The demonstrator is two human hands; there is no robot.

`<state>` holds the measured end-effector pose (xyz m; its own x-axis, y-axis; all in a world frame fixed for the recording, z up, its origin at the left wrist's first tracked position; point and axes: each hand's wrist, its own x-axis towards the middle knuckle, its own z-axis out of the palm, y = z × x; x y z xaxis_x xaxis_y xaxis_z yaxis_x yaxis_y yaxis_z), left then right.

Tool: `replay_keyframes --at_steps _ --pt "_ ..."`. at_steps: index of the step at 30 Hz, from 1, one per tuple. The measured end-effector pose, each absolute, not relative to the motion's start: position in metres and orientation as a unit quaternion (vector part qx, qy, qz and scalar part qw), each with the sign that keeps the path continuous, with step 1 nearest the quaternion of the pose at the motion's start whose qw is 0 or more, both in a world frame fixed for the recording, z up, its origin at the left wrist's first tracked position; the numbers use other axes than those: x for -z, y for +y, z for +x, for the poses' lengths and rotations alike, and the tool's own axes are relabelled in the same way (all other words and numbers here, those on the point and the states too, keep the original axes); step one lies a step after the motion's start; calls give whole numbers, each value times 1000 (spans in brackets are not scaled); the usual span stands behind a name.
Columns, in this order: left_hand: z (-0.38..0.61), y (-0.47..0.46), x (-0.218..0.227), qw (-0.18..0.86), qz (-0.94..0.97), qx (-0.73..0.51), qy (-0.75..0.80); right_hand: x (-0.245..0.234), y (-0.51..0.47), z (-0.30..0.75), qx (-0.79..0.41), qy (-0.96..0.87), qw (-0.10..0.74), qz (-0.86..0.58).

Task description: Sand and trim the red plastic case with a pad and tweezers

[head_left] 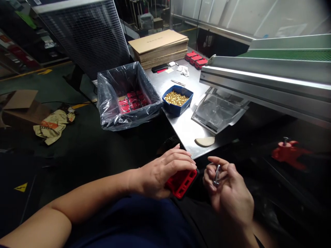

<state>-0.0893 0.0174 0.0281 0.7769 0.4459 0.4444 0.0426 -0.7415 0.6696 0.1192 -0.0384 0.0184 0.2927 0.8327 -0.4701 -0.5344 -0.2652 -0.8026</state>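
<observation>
My left hand (161, 172) is wrapped over a red plastic part (183, 184) with slots along its edge, held above my lap; my palm and fingers cover much of it. Just to the right, my right hand (227, 189) is turned palm up with the fingers curled around a small shiny metal bolt-like piece (217, 175). The two hands are close but apart. Beyond them, on the metal table (181, 127), stands a blue bin (178, 109) of small brass-coloured pieces (177, 99).
A plastic-lined box (129, 119) with red parts inside stands left of the table corner. Stacked cardboard sheets (160, 44) and several red parts (196, 60) lie at the back. A green conveyor (289, 55) reaches in from the right, above a clear tray (218, 110).
</observation>
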Motion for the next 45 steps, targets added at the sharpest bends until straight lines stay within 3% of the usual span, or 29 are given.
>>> replay_keyframes --at_steps 5,15,25,45 --pt "-88 16 -31 335 878 -314 134 -18 -45 122 -584 -186 558 -560" --pt "-88 16 -23 318 880 -330 122 -30 -58 120 -452 -344 600 -563" --pt "-89 13 -22 297 888 -325 132 -50 -63 115 -459 -249 569 -635" --pt "-89 13 -27 318 888 -308 125 -57 -68 108 -374 -319 546 -678"
